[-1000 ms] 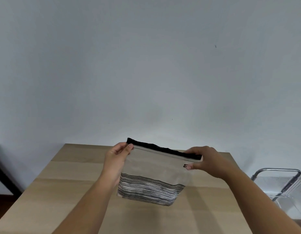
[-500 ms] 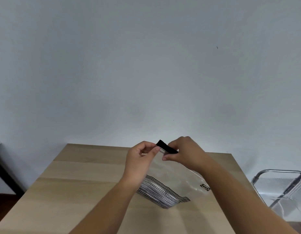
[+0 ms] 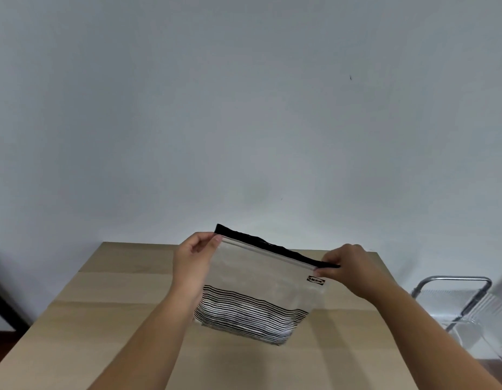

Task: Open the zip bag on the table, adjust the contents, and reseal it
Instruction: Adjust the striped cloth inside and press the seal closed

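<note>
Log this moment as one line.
left hand: pinches zip bag top corner | right hand: pinches opposite corner | bag upright on table

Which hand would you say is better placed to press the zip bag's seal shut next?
Probably the right hand: it pinches the zip bag at the seal's end, while the left hand anchors the opposite corner.

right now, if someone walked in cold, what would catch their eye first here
The zip bag held upright in mid-frame, clear above and black-striped below, its bottom on the wooden table. The left hand pinches one top corner and the right hand the other, stretching its black top strip taut. A metal-framed chair sits at the right edge.
</note>
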Demonstrator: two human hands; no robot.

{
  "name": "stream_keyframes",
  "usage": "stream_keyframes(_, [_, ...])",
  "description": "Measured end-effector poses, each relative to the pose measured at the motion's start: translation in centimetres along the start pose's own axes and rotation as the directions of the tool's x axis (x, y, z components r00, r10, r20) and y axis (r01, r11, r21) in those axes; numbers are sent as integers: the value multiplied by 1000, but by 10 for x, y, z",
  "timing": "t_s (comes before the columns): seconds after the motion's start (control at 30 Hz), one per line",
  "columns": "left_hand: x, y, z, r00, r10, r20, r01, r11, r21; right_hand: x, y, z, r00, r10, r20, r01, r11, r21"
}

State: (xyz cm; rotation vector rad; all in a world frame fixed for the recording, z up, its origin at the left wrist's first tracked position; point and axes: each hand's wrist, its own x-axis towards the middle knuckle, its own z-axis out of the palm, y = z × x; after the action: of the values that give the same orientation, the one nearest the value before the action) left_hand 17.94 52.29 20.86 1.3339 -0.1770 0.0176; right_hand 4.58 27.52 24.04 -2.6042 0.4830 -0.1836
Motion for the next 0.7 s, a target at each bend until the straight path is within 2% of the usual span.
stream_keyframes(0.23, [4, -7, -1, 999, 6, -31, -6, 1000, -15, -4, 10, -4, 999, 25, 23, -25, 1000, -2])
stream_keyframes(0.33, [-1, -5, 5, 995, 21, 97, -24, 999, 34, -8, 2, -8, 999, -16, 44, 16, 1000, 0])
stream_keyframes(0.5, [-22, 6, 30, 936, 71, 346, -151, 966, 209, -6, -40, -10, 978, -207, -5, 207, 975, 85])
stream_keyframes(0.6, [-33, 11, 41, 916, 98, 389, -196, 955, 222, 2, -62, -2, 952, -305, 4, 300, 939, 168])
stream_keyframes(0.7, [-38, 11, 44, 932, 113, 345, -197, 956, 219, 8, -66, 6, 951, -309, -19, 308, 938, 161])
